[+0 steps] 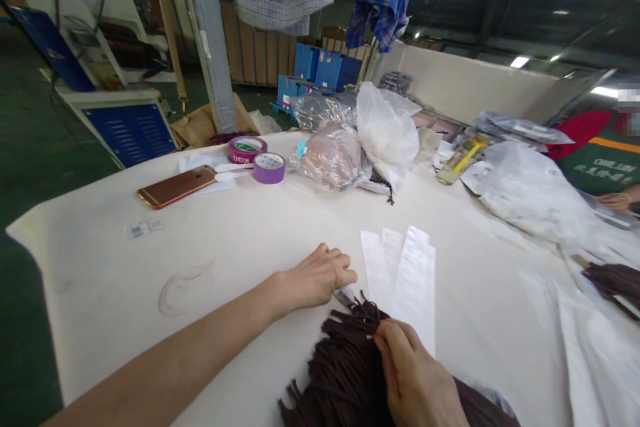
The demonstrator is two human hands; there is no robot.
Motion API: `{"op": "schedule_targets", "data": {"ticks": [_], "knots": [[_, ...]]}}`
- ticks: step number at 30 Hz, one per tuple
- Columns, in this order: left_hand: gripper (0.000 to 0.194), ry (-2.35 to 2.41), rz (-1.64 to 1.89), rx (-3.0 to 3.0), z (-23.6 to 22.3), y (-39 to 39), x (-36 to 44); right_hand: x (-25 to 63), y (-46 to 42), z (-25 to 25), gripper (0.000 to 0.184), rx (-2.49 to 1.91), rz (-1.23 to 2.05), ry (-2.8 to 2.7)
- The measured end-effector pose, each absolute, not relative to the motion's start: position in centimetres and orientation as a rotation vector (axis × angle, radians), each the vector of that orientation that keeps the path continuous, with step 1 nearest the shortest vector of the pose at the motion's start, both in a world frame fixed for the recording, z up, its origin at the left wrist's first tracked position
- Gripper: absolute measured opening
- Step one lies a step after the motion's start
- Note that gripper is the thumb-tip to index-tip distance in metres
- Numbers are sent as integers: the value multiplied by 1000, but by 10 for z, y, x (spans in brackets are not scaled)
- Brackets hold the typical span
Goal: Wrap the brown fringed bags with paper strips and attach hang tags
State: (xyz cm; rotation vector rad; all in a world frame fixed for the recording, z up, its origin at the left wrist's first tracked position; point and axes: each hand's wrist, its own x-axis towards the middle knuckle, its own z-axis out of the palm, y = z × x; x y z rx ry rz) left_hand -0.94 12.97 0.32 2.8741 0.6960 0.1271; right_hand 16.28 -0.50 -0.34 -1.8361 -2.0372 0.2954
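Observation:
A bundle of dark brown fringe [345, 373] with many thin strands lies at the bottom of the head view. Closed around small thread snips [344, 297], my left hand [320, 277] holds their metal blades close to the upper strands. Most of the snips is hidden by the fingers. On the right side of the fringe, my right hand [420, 373] pinches some strands between thumb and fingers. Flat white strips [417, 273] lie on the table just beyond the fringe.
The white table [100, 307] carries a phone [177, 187], purple tape rolls [269, 168], and plastic-bagged goods [333, 153]. A yellow-and-clear tool [463, 160] and a large plastic bag [535, 193] lie to the right. Another person's hand [617, 201] shows at the far right edge.

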Motion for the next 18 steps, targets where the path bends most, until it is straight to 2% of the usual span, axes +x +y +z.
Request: {"op": "schedule_targets", "data": {"ticks": [11, 18], "knots": [[20, 585, 138, 2890, 5, 154, 8, 155, 15, -5, 17, -1686, 702, -2058], [27, 469, 170, 2800, -2, 163, 21, 143, 4, -4, 19, -1548, 972, -2135]]}}
